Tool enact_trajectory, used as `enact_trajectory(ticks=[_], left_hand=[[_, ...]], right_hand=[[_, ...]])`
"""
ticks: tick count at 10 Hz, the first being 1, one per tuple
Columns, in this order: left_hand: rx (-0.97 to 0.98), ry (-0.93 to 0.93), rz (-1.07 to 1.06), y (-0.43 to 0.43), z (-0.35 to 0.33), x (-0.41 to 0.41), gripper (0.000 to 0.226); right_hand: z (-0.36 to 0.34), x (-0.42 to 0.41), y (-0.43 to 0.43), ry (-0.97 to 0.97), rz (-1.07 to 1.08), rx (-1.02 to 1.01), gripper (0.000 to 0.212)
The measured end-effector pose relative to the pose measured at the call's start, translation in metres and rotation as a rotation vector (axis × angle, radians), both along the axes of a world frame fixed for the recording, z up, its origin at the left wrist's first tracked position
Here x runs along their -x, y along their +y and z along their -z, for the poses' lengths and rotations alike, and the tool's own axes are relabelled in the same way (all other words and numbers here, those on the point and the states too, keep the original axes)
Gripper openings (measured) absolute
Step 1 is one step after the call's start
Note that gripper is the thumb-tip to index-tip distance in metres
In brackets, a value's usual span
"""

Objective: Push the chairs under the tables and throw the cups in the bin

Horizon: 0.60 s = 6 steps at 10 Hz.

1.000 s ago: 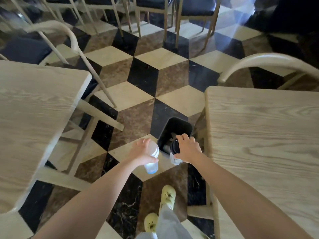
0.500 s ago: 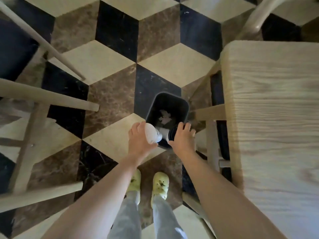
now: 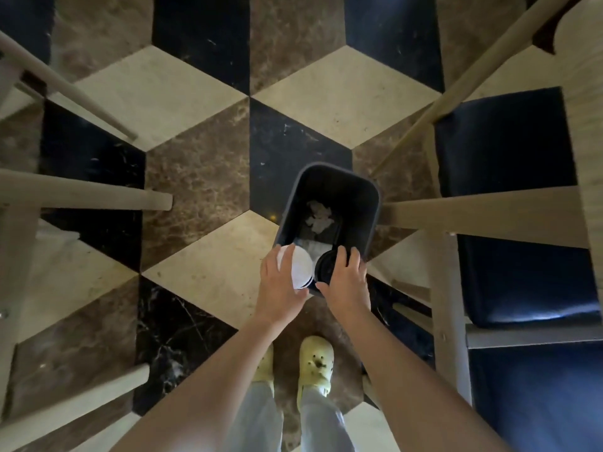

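From the head view, your left hand (image 3: 280, 285) grips a white cup (image 3: 298, 267) and your right hand (image 3: 347, 282) grips a black-lidded cup (image 3: 324, 265). Both cups sit over the near rim of the dark bin (image 3: 329, 203), which stands on the floor beside a chair (image 3: 509, 190).

No readable text, label or number shows anywhere — cups, bin and shoes bear none.

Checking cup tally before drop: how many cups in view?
2. White cup in the left hand, dark-lidded cup in the right hand, both over the bin. Any inside are unclear.
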<state>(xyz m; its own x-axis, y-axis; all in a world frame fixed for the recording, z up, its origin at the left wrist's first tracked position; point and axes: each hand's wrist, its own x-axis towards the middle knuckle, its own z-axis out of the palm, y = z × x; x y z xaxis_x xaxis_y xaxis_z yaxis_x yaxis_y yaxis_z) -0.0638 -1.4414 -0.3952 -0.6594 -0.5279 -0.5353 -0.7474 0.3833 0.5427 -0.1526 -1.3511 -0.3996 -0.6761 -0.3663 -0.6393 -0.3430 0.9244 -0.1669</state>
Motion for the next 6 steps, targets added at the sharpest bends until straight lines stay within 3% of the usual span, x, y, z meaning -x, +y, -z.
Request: enact_trajectory(ticks=[2, 5, 6], left_hand=[[-0.043, -0.061, 0.127, -0.013, -0.001, 0.007, 0.068], [-0.125, -0.282, 0.323, -0.030, -0.031, 0.012, 0.059], [-0.133, -0.357, 0.432, -0.032, -0.055, 0.018, 0.057]], right_hand=[[-0.001, 0.005, 0.000, -0.126, 0.007, 0.008, 0.080], [-0.035, 0.004, 0.011, -0.269, -0.071, -0.081, 0.059], [-0.051, 0.004, 0.016, -0.344, -0.109, -0.106, 0.061]])
